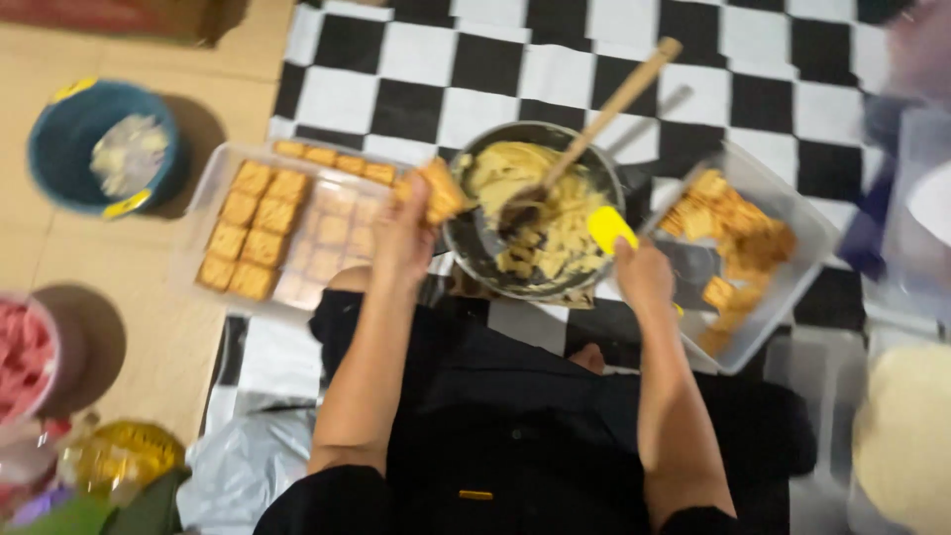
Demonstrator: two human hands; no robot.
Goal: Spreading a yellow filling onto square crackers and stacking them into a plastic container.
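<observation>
A person in dark clothing is sitting on the floor, seen from above, with both bare arms reaching forward; the left hand [404,236] is pinching a square golden cracker [442,190] between its fingers, holding it lifted just beside the left rim of a round metal bowl [466,243]; the bowl is sitting on a black-and-white checkered mat [416,69] and is holding pale yellow batter [570,233], with a wooden spoon [604,114] leaning in it, handle pointing up and to the right; the right hand [644,277] is closing around a yellow spatula [609,228], whose blade is resting at the bowl's right edge. To the left of the bowl, a clear rectangular tray [198,223] is holding rows of similar crackers; to the right, another clear tray [792,267] is holding a loose heap of them. Farther left, on the tan floor, a blue bucket [59,149] is standing well apart; the view is slightly blurred.
</observation>
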